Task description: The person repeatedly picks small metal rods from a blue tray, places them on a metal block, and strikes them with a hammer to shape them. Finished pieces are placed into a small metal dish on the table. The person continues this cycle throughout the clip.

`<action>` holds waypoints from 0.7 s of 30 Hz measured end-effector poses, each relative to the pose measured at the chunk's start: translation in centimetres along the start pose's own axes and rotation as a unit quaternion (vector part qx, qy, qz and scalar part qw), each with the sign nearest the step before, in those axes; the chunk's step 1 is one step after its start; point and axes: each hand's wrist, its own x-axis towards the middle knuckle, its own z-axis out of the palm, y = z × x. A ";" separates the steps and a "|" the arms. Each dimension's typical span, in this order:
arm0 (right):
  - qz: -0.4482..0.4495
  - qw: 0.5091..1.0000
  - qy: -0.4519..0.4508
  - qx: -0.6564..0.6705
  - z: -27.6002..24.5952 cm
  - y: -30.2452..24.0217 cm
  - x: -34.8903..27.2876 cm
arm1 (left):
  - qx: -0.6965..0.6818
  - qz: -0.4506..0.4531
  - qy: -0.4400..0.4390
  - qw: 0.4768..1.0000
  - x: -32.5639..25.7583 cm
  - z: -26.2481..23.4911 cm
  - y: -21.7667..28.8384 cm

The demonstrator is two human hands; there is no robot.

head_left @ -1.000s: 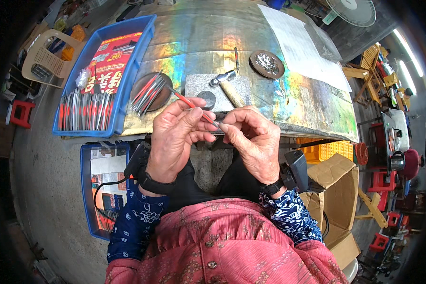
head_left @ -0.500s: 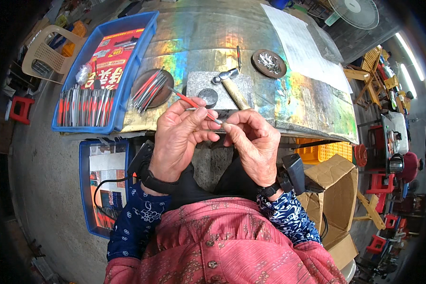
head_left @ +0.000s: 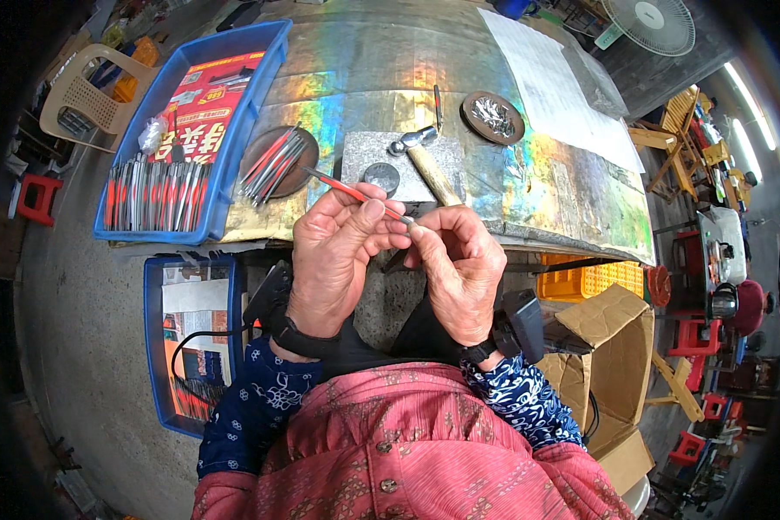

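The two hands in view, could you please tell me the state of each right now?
Left hand: closed, holding a slim red-and-grey tool.
Right hand: closed, pinching that tool's near end.

From afar I have the stick [head_left: 347,190] before the slab [head_left: 360,152], hammer [head_left: 428,168] on it, one dish [head_left: 300,177] left, another dish [head_left: 517,130] right, tray [head_left: 267,87] left of both.

White fan [head_left: 652,21]; 2 lit tubes [head_left: 750,101]; beige chair [head_left: 102,111].

Red rod [head_left: 343,187]: near end hidden between right fingers [head_left: 419,235].
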 end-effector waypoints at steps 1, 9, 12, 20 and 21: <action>0.000 1.000 0.005 0.011 0.1 0.1 0.0 | 0.008 0.006 0.000 1.000 0.1 0.0 -0.1; -0.074 0.991 -0.013 -0.113 0.3 0.4 1.2 | 0.029 0.001 0.028 0.999 0.3 -0.4 0.4; -0.136 0.970 -0.026 -0.202 -0.6 0.1 1.9 | 0.069 0.010 0.018 0.997 1.1 -1.0 1.3; -0.208 0.854 -0.013 -0.477 -3.8 0.6 3.4 | 0.245 0.100 0.010 0.964 4.3 -1.8 2.3; -0.190 0.852 -0.023 -0.486 -4.0 0.8 3.4 | 0.265 0.113 0.013 0.957 4.6 -1.7 2.1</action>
